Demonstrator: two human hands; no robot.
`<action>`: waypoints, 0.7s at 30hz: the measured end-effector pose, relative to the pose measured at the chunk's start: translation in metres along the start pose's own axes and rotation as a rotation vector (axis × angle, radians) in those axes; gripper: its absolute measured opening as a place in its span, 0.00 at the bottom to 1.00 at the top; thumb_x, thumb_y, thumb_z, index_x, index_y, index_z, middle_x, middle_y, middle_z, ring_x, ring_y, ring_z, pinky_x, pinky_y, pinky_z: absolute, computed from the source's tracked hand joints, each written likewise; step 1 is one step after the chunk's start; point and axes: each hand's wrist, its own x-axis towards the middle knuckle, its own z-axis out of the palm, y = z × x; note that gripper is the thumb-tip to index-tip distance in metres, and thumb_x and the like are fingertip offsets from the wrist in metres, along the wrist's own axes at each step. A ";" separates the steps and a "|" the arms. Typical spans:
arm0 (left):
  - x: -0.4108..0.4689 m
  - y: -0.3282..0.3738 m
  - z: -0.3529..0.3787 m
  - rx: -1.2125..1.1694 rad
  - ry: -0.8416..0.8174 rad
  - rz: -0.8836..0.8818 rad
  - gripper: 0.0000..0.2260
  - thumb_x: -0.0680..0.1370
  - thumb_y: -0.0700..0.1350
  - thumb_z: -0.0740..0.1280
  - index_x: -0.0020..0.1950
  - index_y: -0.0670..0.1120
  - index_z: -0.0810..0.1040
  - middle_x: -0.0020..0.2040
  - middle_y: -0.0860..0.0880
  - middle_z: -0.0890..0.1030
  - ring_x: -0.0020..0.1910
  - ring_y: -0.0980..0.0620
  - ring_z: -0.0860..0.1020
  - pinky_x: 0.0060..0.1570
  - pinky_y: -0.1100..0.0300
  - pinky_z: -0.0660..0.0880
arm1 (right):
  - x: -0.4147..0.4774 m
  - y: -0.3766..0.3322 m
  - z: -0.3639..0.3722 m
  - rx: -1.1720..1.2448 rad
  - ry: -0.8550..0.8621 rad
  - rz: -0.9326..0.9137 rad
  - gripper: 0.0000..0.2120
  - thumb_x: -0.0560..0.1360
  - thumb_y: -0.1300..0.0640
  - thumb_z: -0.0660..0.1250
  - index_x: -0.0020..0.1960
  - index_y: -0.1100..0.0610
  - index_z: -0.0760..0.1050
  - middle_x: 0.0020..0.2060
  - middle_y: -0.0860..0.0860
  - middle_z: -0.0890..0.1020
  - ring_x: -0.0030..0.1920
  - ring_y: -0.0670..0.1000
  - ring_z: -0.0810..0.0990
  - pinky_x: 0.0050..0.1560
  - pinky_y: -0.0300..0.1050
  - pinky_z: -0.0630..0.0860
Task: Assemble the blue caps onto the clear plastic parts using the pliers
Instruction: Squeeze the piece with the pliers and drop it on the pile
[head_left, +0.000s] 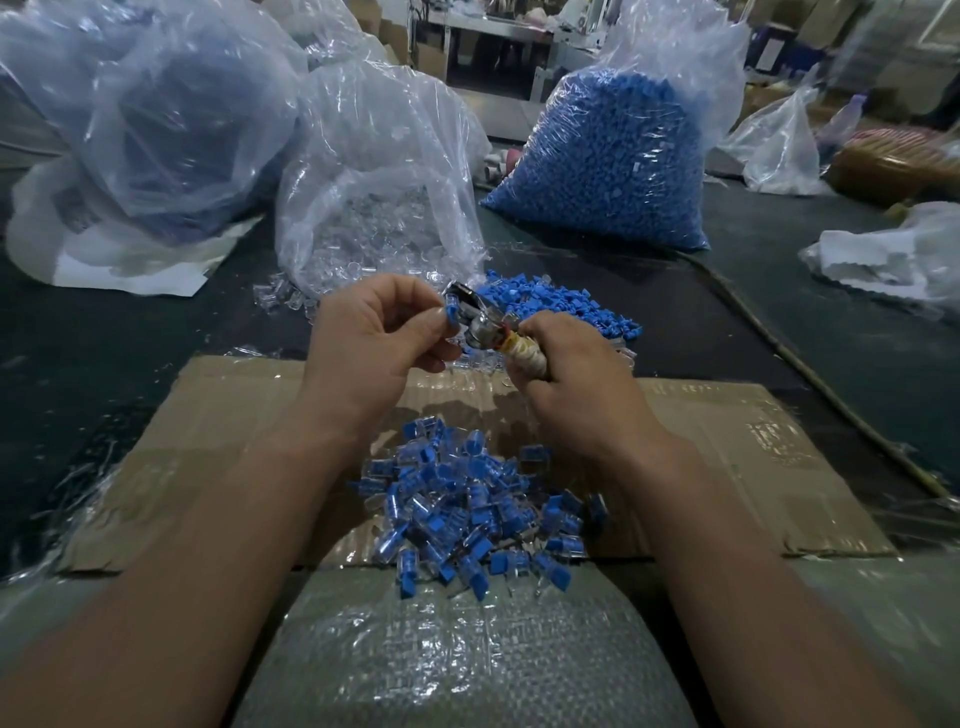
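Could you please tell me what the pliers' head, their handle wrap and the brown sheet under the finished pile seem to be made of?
The pliers' shiny silver head looks like polished metal, from its reflections. The handle wrap gripped by the right hand seems yellowish tape, in banded turns. The brown sheet looks like matte cardboard, with glossy clear tape strips.

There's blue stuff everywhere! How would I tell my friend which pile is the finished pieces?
Find the flattened cardboard sheet lying in front of the person. At its near edge, spilling onto the bubble wrap, sits the heap of finished pieces. Unlike the all-blue loose caps farther back, each piece here is blue inside a clear shell.
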 end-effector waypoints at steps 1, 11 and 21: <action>0.000 0.000 0.000 -0.002 0.000 -0.001 0.11 0.74 0.30 0.64 0.39 0.46 0.75 0.29 0.53 0.81 0.28 0.58 0.79 0.30 0.66 0.76 | 0.000 0.000 -0.001 -0.017 0.010 -0.005 0.07 0.74 0.57 0.63 0.45 0.49 0.65 0.38 0.44 0.67 0.44 0.48 0.64 0.41 0.43 0.57; -0.001 0.001 0.001 0.010 0.016 0.022 0.11 0.75 0.31 0.64 0.40 0.46 0.75 0.35 0.47 0.80 0.29 0.58 0.79 0.31 0.66 0.76 | -0.001 -0.004 -0.001 -0.025 -0.038 0.010 0.10 0.75 0.55 0.63 0.40 0.48 0.62 0.34 0.44 0.68 0.35 0.44 0.66 0.31 0.41 0.59; -0.002 -0.002 0.002 0.045 0.048 0.045 0.12 0.75 0.31 0.64 0.39 0.47 0.75 0.33 0.50 0.79 0.28 0.58 0.78 0.31 0.65 0.76 | -0.003 -0.007 -0.001 0.012 -0.035 0.017 0.09 0.75 0.57 0.63 0.41 0.48 0.63 0.34 0.45 0.70 0.37 0.49 0.70 0.32 0.43 0.61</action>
